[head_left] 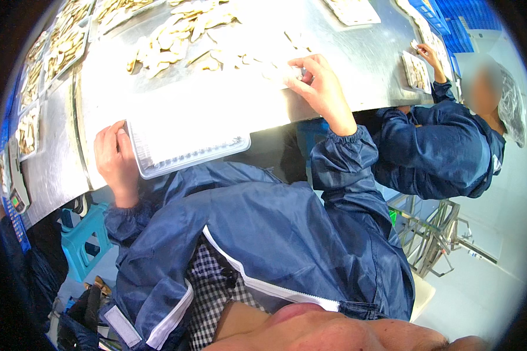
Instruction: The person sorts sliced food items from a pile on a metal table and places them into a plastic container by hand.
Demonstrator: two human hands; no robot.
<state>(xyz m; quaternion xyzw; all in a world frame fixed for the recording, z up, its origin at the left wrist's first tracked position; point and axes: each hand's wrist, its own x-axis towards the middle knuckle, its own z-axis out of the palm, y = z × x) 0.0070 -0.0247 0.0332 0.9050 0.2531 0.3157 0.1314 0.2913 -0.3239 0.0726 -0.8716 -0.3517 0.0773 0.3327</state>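
My left hand (117, 158) is closed on the left edge of a clear plastic tray (196, 155), its thumb beside the rim. That tray lies at the table's near edge, and glare washes out its inside. Over the table to the right, my right hand (319, 88) pinches a small pale piece (297, 73), apparently one of the slices, partly hidden by the fingers. Ahead lies a loose pile of pale slices with brownish edges (161, 50), which look like mushroom slices. A few more slices (249, 59) are scattered between the pile and my right hand.
Filled trays (64, 52) line the metal table (357, 70) at the far left, and another filled tray (416, 71) lies near a co-worker (439, 149) on the right. Blue crates (433, 14) stand far right. A scale (17, 202) and a turquoise stool (85, 243) are at left.
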